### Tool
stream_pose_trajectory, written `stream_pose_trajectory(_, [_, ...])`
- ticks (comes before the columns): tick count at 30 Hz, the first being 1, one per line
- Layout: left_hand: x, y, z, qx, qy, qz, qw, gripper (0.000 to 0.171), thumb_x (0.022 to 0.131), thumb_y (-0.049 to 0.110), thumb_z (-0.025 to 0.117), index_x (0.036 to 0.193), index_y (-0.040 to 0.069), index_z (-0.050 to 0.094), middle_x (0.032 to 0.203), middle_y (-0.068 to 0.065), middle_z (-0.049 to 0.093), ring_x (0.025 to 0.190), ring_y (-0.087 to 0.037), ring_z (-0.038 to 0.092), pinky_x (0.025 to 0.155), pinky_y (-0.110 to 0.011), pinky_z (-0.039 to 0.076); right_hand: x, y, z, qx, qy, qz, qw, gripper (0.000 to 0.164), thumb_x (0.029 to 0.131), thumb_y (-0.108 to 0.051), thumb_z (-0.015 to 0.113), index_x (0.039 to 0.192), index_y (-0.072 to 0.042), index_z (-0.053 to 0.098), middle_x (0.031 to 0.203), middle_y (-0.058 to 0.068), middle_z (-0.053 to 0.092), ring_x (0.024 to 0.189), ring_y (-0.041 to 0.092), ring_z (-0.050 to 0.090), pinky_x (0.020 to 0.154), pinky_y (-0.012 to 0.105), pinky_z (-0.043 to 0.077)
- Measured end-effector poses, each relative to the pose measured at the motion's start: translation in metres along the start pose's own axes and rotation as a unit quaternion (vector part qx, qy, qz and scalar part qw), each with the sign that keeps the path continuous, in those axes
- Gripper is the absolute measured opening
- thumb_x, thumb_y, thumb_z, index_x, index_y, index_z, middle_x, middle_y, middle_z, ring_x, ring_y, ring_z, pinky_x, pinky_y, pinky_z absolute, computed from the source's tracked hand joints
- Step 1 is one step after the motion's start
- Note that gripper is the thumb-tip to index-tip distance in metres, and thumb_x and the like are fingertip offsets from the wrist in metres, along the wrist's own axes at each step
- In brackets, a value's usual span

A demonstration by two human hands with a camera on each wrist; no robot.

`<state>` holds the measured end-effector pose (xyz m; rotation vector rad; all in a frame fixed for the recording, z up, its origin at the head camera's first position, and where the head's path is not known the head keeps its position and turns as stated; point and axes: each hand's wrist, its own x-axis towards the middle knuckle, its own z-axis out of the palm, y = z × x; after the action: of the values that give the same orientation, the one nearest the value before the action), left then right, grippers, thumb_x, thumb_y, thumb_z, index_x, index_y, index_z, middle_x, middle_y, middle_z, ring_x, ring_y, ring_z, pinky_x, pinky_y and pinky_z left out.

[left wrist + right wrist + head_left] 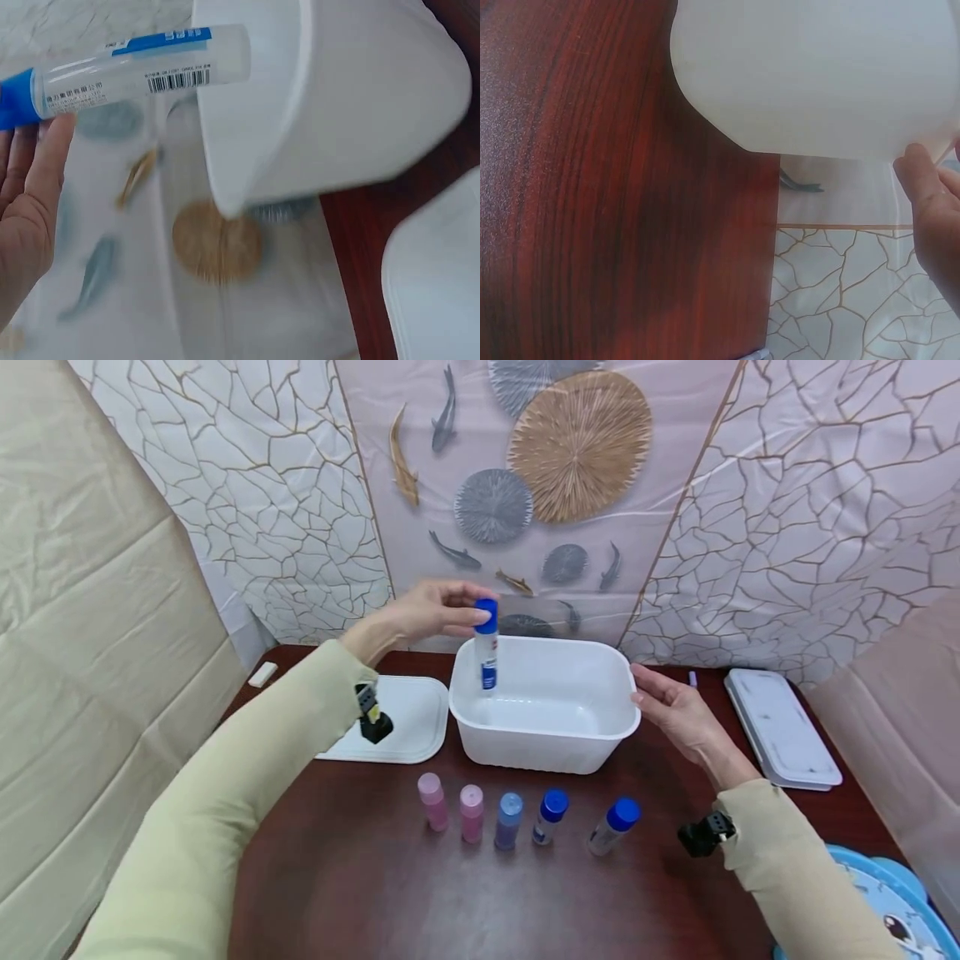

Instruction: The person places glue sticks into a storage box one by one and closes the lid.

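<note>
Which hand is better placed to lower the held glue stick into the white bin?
Likely the left hand: it pinches the glue stick by its blue cap at the left end of the white bin. The right hand touches its opposite end.

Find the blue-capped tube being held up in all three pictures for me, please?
Head: near the middle, upright, overlapping the left part of the white tub; that's the held tube.
Left wrist: upper left, lying sideways, blue cap at the left edge.
Right wrist: not in it.
Shared landmark: the white tub, along the top in both wrist views.
</note>
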<state>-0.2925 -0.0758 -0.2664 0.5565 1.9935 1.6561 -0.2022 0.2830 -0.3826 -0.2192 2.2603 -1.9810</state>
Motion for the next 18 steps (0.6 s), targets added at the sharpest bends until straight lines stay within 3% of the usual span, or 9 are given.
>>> stream_pose_trajectory(8, [0.043,-0.002,0.051,-0.009,0.003,-0.006,0.9999,0.036,0.088,0.004,0.064,0.123,0.002,0.057,0.102,-0.009,0.063,0.096,-0.016,0.062,0.091,-0.032,0.051,-0.001,-0.003,0.001,-0.009,0.0,0.005,1.0,0.065,0.096,-0.014,0.054,0.146,0.007,0.017,0.15,0.03,0.015,0.103,-0.015,0.051,0.085,0.008,0.045])
stream_pose_trajectory(18, [0.072,-0.017,0.095,0.054,0.046,-0.052,0.9961,0.031,0.084,0.007,0.07,0.115,0.005,0.064,0.094,-0.004,0.063,0.088,-0.013,0.061,0.081,-0.024,0.054,-0.001,-0.002,0.0,-0.042,0.007,0.026,0.999,0.062,0.097,-0.013,0.052,0.148,0.001,0.019,0.152,0.024,0.02,0.121,-0.001,0.047,0.086,0.008,0.045])
